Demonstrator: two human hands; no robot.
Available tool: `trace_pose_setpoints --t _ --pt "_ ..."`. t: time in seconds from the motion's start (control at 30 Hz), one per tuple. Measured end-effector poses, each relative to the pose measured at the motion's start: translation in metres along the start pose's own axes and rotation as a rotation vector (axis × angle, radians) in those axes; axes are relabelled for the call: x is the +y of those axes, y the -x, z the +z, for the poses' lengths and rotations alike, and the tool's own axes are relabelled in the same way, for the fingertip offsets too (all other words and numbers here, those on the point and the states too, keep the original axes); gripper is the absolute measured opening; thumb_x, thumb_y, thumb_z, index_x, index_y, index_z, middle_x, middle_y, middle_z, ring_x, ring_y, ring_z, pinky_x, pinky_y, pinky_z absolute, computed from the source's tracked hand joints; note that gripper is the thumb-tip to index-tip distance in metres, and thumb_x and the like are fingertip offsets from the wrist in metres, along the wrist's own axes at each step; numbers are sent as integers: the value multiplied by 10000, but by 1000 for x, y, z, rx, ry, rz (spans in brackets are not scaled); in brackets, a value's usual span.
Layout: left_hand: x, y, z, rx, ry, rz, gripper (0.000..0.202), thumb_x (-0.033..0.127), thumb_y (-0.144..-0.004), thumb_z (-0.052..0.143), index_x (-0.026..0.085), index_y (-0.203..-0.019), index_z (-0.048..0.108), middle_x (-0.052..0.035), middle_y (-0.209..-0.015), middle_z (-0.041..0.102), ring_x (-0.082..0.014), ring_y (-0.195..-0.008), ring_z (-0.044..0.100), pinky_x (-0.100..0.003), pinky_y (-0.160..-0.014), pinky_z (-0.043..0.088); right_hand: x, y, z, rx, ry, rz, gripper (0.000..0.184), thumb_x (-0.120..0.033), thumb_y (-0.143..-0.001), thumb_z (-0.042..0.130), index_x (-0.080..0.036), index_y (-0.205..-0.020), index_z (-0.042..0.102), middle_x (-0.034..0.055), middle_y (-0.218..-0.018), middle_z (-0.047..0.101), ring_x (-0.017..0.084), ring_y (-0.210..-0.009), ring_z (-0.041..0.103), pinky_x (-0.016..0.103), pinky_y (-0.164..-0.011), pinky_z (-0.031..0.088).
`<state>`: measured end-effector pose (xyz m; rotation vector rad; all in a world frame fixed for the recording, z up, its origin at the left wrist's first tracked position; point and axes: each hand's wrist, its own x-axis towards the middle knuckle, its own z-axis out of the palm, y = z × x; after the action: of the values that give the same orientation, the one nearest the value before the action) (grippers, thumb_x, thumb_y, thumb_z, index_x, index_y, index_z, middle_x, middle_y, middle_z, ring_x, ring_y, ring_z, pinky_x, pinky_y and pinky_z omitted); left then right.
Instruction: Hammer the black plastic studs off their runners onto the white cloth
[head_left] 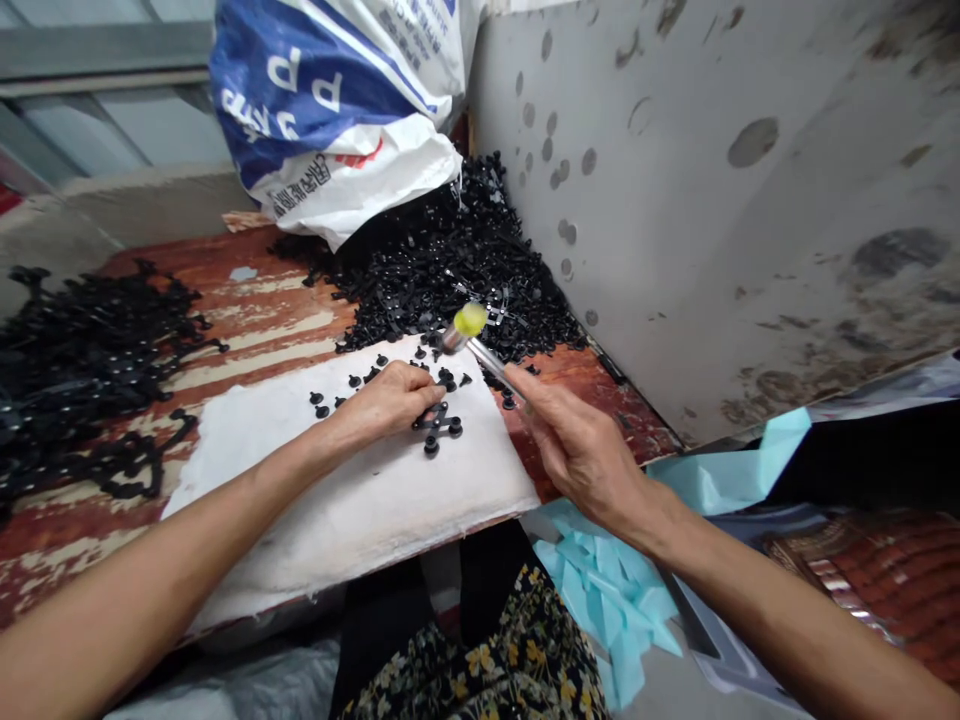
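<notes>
My right hand point(574, 440) is closed round the handle of a small hammer point(469, 328) with a yellow-green face, its head raised just above the work spot. Beneath it, my left hand point(397, 400) pinches one end of a black jointed part point(441, 418) with round knobs, resting on a white cloth pad point(360, 500). Several loose black knob-like pieces point(321, 405) lie scattered on the pad around my left fingers. The fingertips of my left hand partly hide the held part.
Behind the pad rises a heap of black parts point(450, 260), with a printed white-and-blue sack point(337, 110) over it. Another black pile point(82, 360) sits on the left of the worn red table point(247, 310). A grey panel point(675, 200) stands at right; turquoise strips point(615, 590) hang below.
</notes>
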<state>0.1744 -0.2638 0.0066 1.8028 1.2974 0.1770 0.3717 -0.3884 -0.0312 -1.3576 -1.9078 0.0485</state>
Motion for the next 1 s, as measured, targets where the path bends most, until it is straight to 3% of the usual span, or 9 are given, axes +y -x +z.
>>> trace_pose_setpoints --t 0.1,0.23,0.37,0.47,0.57,0.63,0.83,0.9,1.0 --pt "1 0 0 -10 1 -5 361 252 -866 525 169 -515 504 61 -366 366 -59 -322 261 -210 -366 169 -5 -1 -3 135 0 -33 490 -145 -1006 397 -212 -1487 462 111 -1019 716 201 -845 697 344 -777 612" --pt "3 1 1 11 9 -18 359 220 -861 528 165 -508 501 62 -364 367 -55 -320 270 -200 -365 178 -1 0 1 -48 103 19 473 -135 -973 386 -132 -1415 555 126 -889 716 229 -721 697 348 -620 613" --pt "4 2 0 -10 42 -38 372 215 -877 516 169 -508 494 60 -355 364 -56 -312 263 -197 -353 177 -9 -4 -6 83 -27 -37 500 -130 -987 412 -216 -1474 486 120 -1265 692 235 -1067 697 371 -895 597" --pt "3 2 0 -16 44 -32 378 204 -883 509 172 -507 491 58 -343 355 -58 -302 259 -200 -344 167 -15 -4 -8 196 -12 -7 511 -155 -995 413 -260 -1493 465 96 -1240 700 221 -1056 695 344 -914 585" --pt "0 2 0 -11 61 -16 362 198 -869 522 169 -510 494 55 -351 365 -57 -306 267 -199 -346 170 -9 0 -3 -73 73 87 486 -188 -980 395 -228 -1441 543 117 -978 732 239 -812 715 380 -747 614" --pt "-2 2 1 -17 79 -10 347 197 -860 530 168 -517 497 53 -360 377 -58 -311 279 -198 -350 181 -2 1 -1 -201 74 129 483 -207 -978 409 -241 -1442 541 115 -980 728 248 -806 710 406 -735 609" --pt "-1 9 -4 -60 118 -43 337 225 -873 517 176 -541 488 68 -371 344 -56 -329 244 -204 -364 165 -9 -11 -5 29 -249 254 450 -274 -969 460 -192 -1404 540 129 -1176 708 255 -997 691 442 -905 560" --pt "3 14 -7 -98 101 16 329 262 -859 532 168 -546 501 66 -395 354 -52 -355 249 -199 -382 170 -13 -18 -3 10 -390 384 363 -301 -930 522 -176 -1255 624 102 -1077 728 230 -906 696 406 -840 570" --pt "9 22 -8 -224 84 153 311 351 -814 574 160 -573 531 47 -466 426 -58 -416 309 -194 -424 223 -15 -29 4 -107 -653 588 208 -337 -855 599 -183 -987 643 17 -778 683 150 -607 620 268 -520 522"
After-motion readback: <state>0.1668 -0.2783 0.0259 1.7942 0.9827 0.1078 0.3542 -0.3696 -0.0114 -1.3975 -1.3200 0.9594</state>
